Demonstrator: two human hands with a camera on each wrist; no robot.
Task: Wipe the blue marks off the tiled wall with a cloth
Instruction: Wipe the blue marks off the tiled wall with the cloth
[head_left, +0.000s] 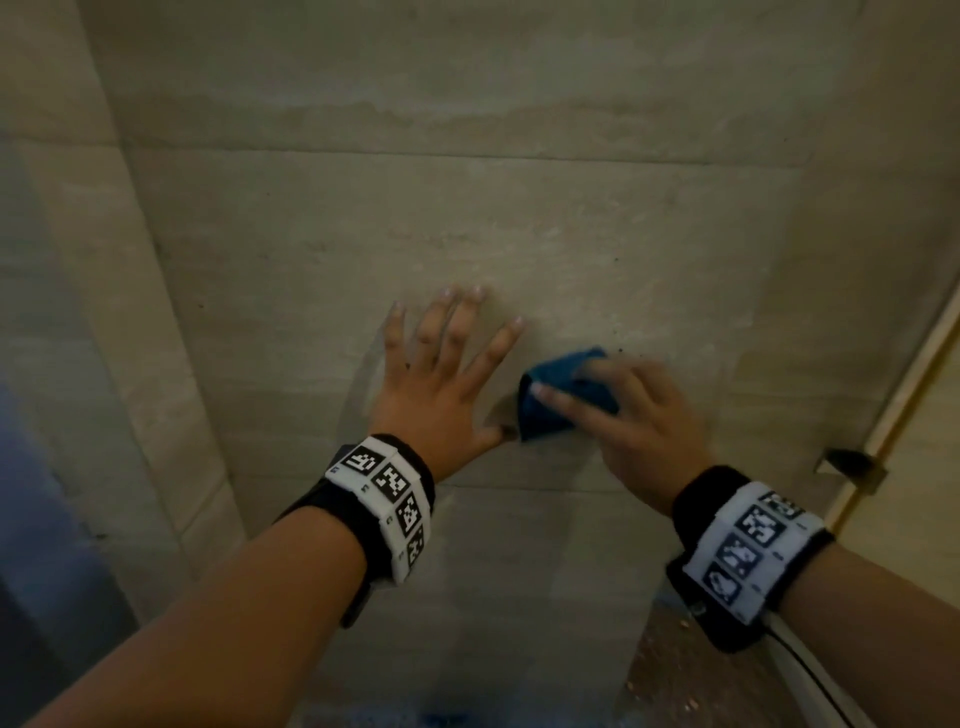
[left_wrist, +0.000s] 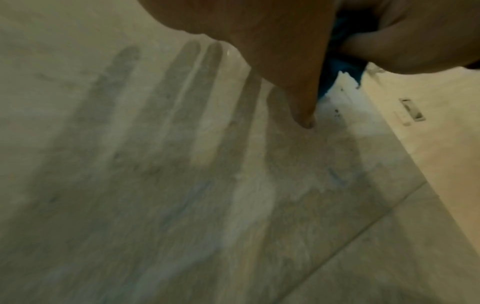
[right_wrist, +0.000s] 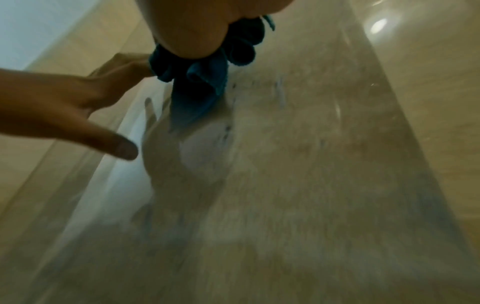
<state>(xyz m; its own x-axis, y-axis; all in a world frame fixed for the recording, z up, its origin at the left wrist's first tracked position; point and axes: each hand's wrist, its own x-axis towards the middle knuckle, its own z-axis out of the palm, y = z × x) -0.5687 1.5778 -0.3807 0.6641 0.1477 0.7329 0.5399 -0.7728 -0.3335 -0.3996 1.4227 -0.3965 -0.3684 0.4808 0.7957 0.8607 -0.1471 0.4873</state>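
My left hand (head_left: 447, 374) lies flat on the beige tiled wall (head_left: 519, 223), fingers spread. Just right of it, my right hand (head_left: 618, 410) grips a bunched blue cloth (head_left: 545, 410) and presses it against the same tile; the hand is motion-blurred. Small dark specks (head_left: 621, 352) dot the tile just above the cloth. In the left wrist view a faint blue streak (left_wrist: 335, 179) shows on the glossy tile, beyond the cloth (left_wrist: 340, 67). In the right wrist view the cloth (right_wrist: 200, 86) hangs from under my palm, with faint bluish marks (right_wrist: 280, 92) beside it.
A wall corner (head_left: 130, 260) runs down the left side. At the right, a cream door edge (head_left: 914, 353) carries a metal fitting (head_left: 847, 462). Speckled floor (head_left: 675, 675) shows at the bottom right. A grout line (head_left: 467, 153) crosses the wall above my hands.
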